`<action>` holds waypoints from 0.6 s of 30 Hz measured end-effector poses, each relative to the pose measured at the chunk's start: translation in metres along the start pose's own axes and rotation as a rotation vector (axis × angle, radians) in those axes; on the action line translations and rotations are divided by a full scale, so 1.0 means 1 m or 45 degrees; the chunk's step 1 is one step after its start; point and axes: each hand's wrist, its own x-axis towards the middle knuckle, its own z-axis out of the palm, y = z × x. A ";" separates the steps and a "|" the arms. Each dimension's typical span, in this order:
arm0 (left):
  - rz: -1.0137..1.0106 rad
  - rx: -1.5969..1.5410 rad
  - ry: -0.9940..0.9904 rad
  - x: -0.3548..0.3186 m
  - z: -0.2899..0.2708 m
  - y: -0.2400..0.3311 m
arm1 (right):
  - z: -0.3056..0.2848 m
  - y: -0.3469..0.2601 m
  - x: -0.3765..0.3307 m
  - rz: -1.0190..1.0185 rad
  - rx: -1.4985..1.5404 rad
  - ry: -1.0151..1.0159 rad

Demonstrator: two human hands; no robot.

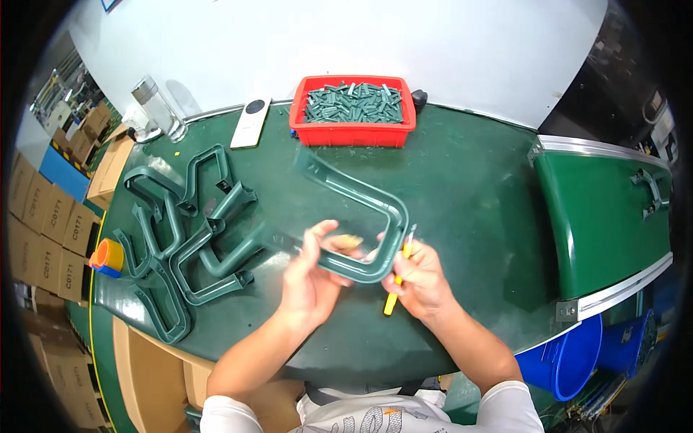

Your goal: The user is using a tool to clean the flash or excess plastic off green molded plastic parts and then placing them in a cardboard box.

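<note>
A green, U-shaped plastic channel piece (395, 216) is held up above the green table in front of me. My left hand (310, 281) grips its lower arm, with the thumb and fingers around it. My right hand (421, 280) is closed on a slim yellow-handled tool (390, 303) with a thin metal tip pointing up. That hand is right beside the piece's lower right bend; whether its fingers also pinch the piece is hard to see. The piece's far ends look blurred.
Several similar green channel pieces (180, 249) lie heaped on the left. A red bin (354, 135) of small green bits stands at the back, beside a phone (250, 124) and clear bottle (160, 108). An orange ring (108, 254) sits far left. A green panel (606, 216) borders the right.
</note>
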 end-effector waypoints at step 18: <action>0.822 0.259 0.193 0.011 -0.020 -0.007 | 0.025 0.024 0.027 -0.306 -1.165 0.401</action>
